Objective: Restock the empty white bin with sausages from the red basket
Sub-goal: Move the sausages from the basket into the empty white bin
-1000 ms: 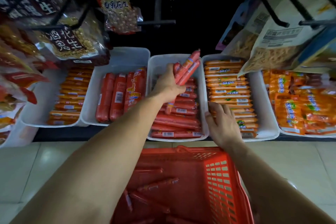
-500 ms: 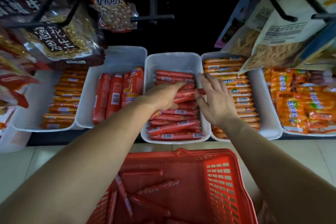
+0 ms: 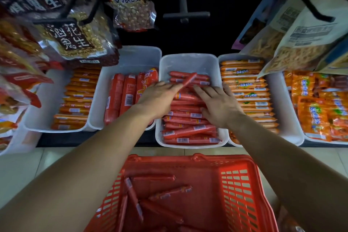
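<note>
We find the left hand [image 3: 160,98] with its fingers [image 3: 172,87] stretched almost straight, tips at the near end of one slanted sausage [image 3: 190,78]; we cannot tell whether they pinch it. The right hand [image 3: 220,105] lies open, spread flat on the sausages [image 3: 188,131] filling most of the white bin [image 3: 188,58], whose far end is bare. It stands on the shelf [image 3: 75,140] between stocked bins [image 3: 135,58]. Nearer us, the red basket [image 3: 188,160] holds loose sausages [image 3: 169,193].

Left hand [image 3: 158,99] and right hand [image 3: 220,104] both flat on the red plastic-wrapped sausages [image 3: 188,130] filling the white plastic bin [image 3: 188,62].
</note>
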`<state>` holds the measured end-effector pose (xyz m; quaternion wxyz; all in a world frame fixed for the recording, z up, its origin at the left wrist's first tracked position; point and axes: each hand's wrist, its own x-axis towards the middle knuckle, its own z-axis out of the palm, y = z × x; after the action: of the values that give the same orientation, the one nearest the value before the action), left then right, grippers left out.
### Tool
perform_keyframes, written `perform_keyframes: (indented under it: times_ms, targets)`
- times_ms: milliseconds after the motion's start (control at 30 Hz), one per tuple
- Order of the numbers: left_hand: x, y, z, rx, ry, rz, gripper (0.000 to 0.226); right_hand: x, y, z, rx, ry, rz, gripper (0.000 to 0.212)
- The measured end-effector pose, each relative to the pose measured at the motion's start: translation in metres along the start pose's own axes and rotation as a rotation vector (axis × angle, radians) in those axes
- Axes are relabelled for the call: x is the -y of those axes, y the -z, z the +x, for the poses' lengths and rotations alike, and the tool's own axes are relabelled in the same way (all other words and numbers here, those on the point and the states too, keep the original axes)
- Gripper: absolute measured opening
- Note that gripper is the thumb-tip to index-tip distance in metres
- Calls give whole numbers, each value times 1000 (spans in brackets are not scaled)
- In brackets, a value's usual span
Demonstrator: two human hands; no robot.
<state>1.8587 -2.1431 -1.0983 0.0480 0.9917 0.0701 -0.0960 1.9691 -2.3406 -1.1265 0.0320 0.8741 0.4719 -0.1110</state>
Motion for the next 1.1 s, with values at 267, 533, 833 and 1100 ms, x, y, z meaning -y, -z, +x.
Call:
perform_keyframes:
  times_ms: [267, 533, 833, 1100]
  targets:
    - [-4, 10, -30, -55, 126, -282, 78, 10, 6, -6, -91, -127, 103, 61]
    - [-32, 48, -128, -61, 281, -447, 49, 51, 58, -86, -14, -237, 213, 57]
    - [-51, -4, -266, 15, 460, -614, 30, 124, 43, -187, -48, -67, 325, 51]
    - [-52, -94, -336, 318, 630, -590, 49, 170, -70, -219, 431, -88, 374, 57]
